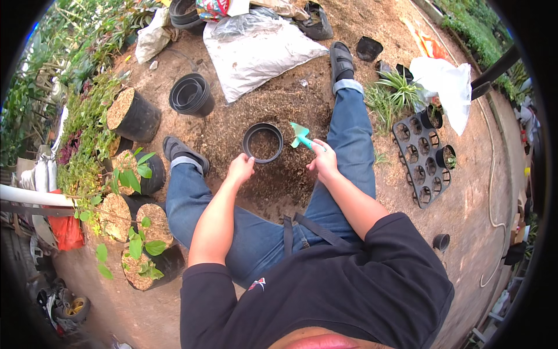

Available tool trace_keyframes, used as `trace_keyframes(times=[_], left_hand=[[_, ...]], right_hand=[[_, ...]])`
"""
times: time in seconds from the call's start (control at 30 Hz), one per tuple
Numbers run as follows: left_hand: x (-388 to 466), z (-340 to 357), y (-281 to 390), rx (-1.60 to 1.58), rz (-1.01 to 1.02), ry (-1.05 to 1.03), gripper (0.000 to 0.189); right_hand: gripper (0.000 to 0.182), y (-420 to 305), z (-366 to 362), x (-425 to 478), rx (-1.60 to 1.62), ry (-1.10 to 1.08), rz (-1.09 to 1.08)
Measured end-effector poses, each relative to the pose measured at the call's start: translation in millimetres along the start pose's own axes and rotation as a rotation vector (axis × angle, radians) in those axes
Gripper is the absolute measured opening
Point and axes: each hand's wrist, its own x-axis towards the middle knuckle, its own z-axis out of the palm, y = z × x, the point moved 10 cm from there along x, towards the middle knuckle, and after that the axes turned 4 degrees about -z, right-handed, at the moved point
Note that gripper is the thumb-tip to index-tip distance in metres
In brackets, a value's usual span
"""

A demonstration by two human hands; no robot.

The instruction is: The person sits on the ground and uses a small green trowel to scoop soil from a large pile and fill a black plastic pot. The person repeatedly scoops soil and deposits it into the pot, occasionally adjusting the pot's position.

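A round black plastic pot (263,129) stands on the ground between my legs, with dark, crumbly potting mix (264,146) inside. My left hand (241,169) is at its near left rim, thumb and fingers closed on the edge. In my right hand (324,160) is a teal hand trowel (300,134), gripped by its handle. Its blade points away from me, just right of the pot and apart from it. Loose brown potting mix (287,183) covers the ground around the pot.
Nested black pots (202,98) stand beyond my left foot. A white sack (257,56) lies ahead. Filled grow bags (139,118) line the left side, some with leafy seedlings. To the right are a black pot tray (420,161), a spider plant (399,87) and a white plastic bag (453,87).
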Motion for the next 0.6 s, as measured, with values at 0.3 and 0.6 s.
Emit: trace_keyframes(times=[0.3,0.6], left_hand=[[0,0,0,-0.043,0.026,-0.003,0.028],[12,-9,-2,0.092,0.105,0.164,0.03]], right_hand=[[0.04,-18,-22,-22,0.136,0.071,0.004],[0.04,-60,-27,-55,0.155,-0.018,-0.076]])
